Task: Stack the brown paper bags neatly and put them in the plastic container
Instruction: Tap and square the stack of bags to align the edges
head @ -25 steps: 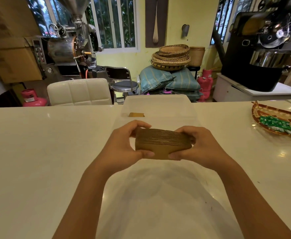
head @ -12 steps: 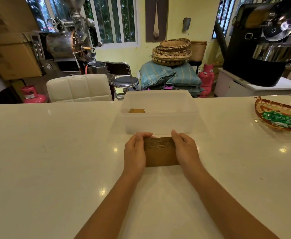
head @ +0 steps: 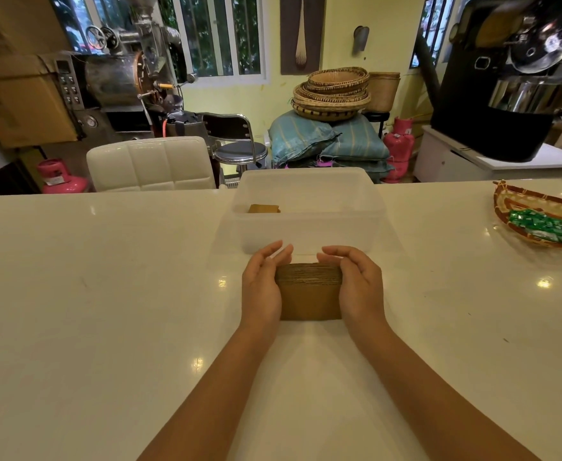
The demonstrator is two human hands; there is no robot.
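Observation:
A thick stack of brown paper bags [head: 309,294] stands on its edge on the white table [head: 90,294], just in front of the translucent plastic container [head: 306,234]. My left hand [head: 262,284] presses against the stack's left side and my right hand [head: 356,284] against its right side, fingers loosely curled past the top. Inside the container, near its left wall, lies another small pile of brown bags [head: 264,208].
A woven tray [head: 539,221] holding green wrapped packets sits at the table's right edge. Beyond the far edge stand a white padded chair [head: 151,164], a stool, sacks topped with baskets, and roasting machines.
The stack went from held up in both hands down onto the table before the container. Since half a second ago my fingers have loosened and lifted at the top.

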